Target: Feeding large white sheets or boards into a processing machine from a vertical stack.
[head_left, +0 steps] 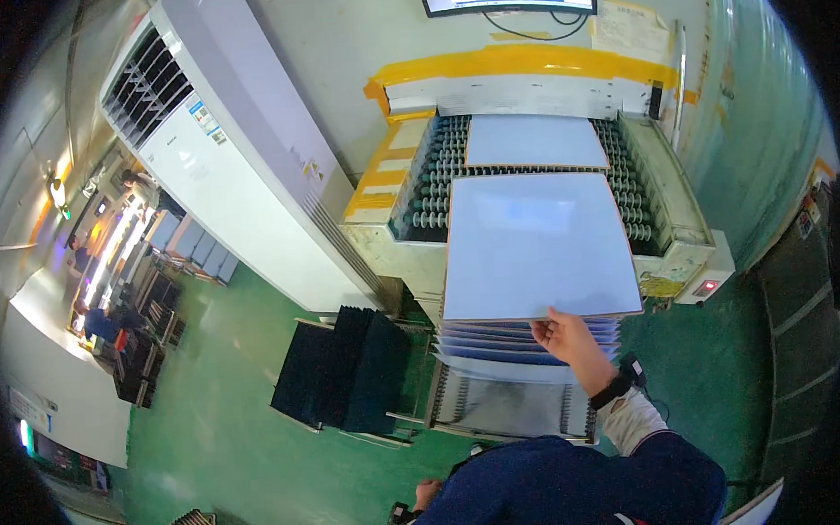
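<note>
My right hand (pixel 563 339) is closed on the near edge of a white panel (pixel 538 249) with thin brown edges, thumb on top. The panel's far part rests over the rollers (pixel 433 183) of a conveyor machine, while its near edge juts out past the machine. Farther in, a second white panel (pixel 536 141) lies flat on the rollers. Beneath the held panel, several more panels (pixel 506 350) stand in a wire-sided rack (pixel 499 403). Down by my body at the lower edge is my left hand (pixel 428 492), mostly hidden, its fingers unclear.
A tall white air conditioner (pixel 236 167) stands left of the machine. Black slotted racks (pixel 341 372) sit on the green floor (pixel 215 362). A control box (pixel 708 285) with a red display is at the machine's right. People work at a lit bench far left.
</note>
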Action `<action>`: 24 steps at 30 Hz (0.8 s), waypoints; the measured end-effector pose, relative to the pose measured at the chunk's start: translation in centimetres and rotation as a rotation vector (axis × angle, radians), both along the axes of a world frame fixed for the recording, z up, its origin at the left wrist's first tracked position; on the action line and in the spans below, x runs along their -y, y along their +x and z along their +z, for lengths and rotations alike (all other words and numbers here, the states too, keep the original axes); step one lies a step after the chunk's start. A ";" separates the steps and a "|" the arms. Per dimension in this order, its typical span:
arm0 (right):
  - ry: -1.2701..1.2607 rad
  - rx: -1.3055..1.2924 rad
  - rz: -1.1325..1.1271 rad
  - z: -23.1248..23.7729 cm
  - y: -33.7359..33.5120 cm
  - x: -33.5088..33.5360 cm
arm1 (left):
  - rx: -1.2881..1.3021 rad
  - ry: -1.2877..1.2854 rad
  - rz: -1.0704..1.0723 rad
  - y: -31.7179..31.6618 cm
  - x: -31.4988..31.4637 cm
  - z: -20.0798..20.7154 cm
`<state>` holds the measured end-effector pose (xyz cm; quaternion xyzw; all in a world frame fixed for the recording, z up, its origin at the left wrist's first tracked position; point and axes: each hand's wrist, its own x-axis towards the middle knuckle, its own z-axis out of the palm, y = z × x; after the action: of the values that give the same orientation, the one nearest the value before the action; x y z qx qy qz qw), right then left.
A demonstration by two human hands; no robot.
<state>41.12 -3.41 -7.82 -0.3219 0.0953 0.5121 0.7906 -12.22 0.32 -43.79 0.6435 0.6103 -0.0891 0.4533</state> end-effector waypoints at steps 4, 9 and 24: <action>0.002 0.002 -0.028 -0.5 2.1 0.0 | 0.180 -0.024 0.059 3.2 -0.2 6.2; -0.015 0.009 -0.046 0.1 2.9 -1.3 | 0.162 -0.085 0.196 4.8 0.7 11.4; -0.012 -0.021 -0.073 -0.1 4.7 -2.7 | 0.005 -0.008 0.061 5.9 0.5 13.0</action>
<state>45.80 -0.69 -7.90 -0.3176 0.1185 0.4858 0.8057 -6.32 -0.19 -30.76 0.6230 0.6282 -0.0762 0.4599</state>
